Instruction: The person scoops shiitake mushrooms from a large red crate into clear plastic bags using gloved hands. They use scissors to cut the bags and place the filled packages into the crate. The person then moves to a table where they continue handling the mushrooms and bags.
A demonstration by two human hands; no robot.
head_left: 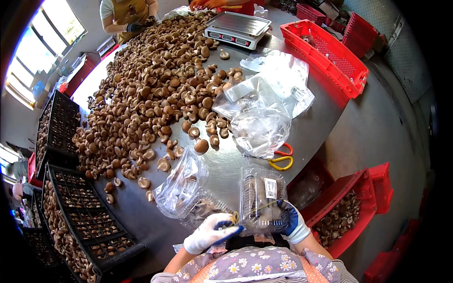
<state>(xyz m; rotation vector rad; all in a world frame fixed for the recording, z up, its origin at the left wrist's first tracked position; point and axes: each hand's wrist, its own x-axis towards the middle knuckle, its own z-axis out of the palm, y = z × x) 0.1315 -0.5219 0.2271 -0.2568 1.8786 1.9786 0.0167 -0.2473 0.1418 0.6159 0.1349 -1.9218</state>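
My right hand (294,220), in a white and blue coated glove, grips the right side of a clear plastic clamshell box (252,191). Dark contents show through the box, and its lid bears a white printed label (270,188). A thin yellow rubber band (263,206) runs slantwise across the lid. At the box's left, my left hand (214,231), gloved alike, pinches yellow banding. Just beyond that hand lies a second clamshell box (202,210), partly hidden, with dark contents. A clear plastic bag (182,185) with a label rests against it.
Loose shiitake mushrooms (152,85) heap over the metal table (221,169). Scissors (281,163) lie by plastic bags (263,123). A scale (237,30) and red crate (322,53) stand beyond. Black crates (85,215) flank the left, red crates (354,205) the right. Two people (128,21) work opposite.
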